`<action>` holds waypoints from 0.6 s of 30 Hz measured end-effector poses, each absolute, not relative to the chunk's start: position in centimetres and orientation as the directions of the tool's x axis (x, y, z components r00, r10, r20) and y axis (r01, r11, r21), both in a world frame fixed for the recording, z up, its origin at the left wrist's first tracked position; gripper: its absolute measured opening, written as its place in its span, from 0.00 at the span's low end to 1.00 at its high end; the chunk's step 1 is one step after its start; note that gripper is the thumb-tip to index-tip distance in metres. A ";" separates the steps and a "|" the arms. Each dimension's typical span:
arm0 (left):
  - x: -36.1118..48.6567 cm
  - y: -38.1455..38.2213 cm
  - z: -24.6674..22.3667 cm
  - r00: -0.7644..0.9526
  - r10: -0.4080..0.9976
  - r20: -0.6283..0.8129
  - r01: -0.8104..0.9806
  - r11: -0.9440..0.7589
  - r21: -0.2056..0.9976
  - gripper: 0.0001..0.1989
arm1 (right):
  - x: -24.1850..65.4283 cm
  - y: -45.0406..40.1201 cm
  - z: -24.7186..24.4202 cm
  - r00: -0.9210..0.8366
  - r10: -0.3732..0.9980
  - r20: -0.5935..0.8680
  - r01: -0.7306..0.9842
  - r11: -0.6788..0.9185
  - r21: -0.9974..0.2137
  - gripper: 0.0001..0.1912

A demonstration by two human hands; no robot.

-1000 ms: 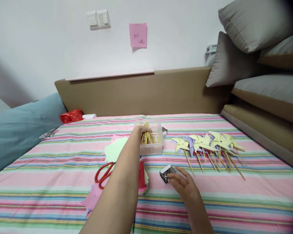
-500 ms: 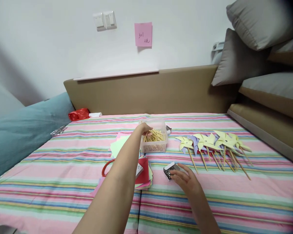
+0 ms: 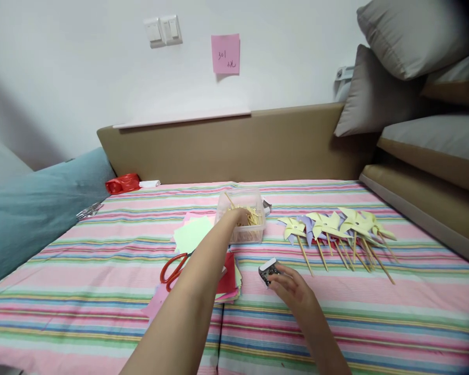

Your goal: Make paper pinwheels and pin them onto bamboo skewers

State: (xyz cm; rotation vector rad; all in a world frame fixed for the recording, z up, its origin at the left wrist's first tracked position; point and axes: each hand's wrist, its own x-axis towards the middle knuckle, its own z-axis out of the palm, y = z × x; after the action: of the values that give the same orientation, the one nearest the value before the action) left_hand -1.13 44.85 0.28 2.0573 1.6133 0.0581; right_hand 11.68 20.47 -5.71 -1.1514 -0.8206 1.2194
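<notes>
My left hand [image 3: 240,215] reaches down into a clear plastic box [image 3: 245,235] of thin wooden sticks [image 3: 254,216]; its fingers are hidden among the sticks and the wrist. One stick leans up against the box's back left. My right hand [image 3: 291,286] is at a small box of dark pieces with a white edge [image 3: 268,265], fingers slightly bent and apart, fingertips at its right side. Under my left forearm lie red-handled scissors [image 3: 174,271] and a stack of coloured paper with a red sheet [image 3: 227,276] on top. A pale green sheet [image 3: 191,234] lies farther back.
Several finished paper pinwheels [image 3: 328,226] on sticks lie to the right on the striped cloth [image 3: 113,291]. Grey cushions [image 3: 410,39] are piled at the right. A red bag [image 3: 123,183] and a metal item [image 3: 89,210] lie at the left, beside a blue-green armrest [image 3: 50,203].
My left hand has moved right and deeper into the box of sticks, and one stick now leans up at its back left. My right hand stays by the small box. The view has shifted slightly.
</notes>
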 end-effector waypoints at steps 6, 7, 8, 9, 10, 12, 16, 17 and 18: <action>-3.1 45.5 2.3 0.178 0.975 -0.131 0.976 -0.159 0.146 0.18 | 11.9 20.4 -5.7 0.205 0.973 -0.107 -0.259 -0.051 -0.965 0.26; -3.4 45.5 2.4 0.176 0.981 -0.079 0.982 -0.169 0.089 0.18 | 11.9 20.5 -5.8 0.203 0.973 -0.106 -0.262 -0.050 -0.964 0.25; -3.7 45.4 2.5 0.188 0.981 -0.042 0.982 -0.186 0.036 0.18 | 11.9 20.5 -5.8 0.201 0.974 -0.104 -0.266 -0.048 -0.963 0.25; -4.0 45.4 2.5 0.207 0.978 -0.023 0.978 -0.208 -0.013 0.18 | 11.9 20.6 -5.9 0.197 0.975 -0.103 -0.272 -0.047 -0.961 0.25; -4.2 45.3 2.3 0.231 0.973 -0.018 0.971 -0.231 -0.056 0.18 | 12.0 20.7 -6.0 0.192 0.976 -0.103 -0.279 -0.047 -0.959 0.25; -4.5 45.2 1.9 0.276 0.961 -0.024 0.953 -0.277 -0.125 0.18 | 12.0 20.9 -6.3 0.170 0.980 -0.107 -0.288 -0.055 -0.956 0.24; -4.4 45.3 0.7 0.329 0.944 -0.024 0.922 -0.326 -0.209 0.17 | 11.9 21.4 -7.0 0.126 0.987 -0.099 -0.306 -0.056 -0.950 0.24; -4.2 45.4 0.5 0.333 0.943 -0.021 0.918 -0.329 -0.220 0.17 | 11.8 21.5 -7.1 0.127 0.987 -0.095 -0.312 -0.051 -0.949 0.24; -4.1 45.6 0.4 0.334 0.942 -0.017 0.916 -0.329 -0.228 0.17 | 11.7 21.5 -7.2 0.129 0.987 -0.094 -0.318 -0.048 -0.947 0.24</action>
State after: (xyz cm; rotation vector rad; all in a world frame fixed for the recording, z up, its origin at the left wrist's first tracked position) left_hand -4.13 45.56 0.38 2.7057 1.9073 -0.2442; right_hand 11.72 21.49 -7.15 -1.0856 -0.8359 1.2900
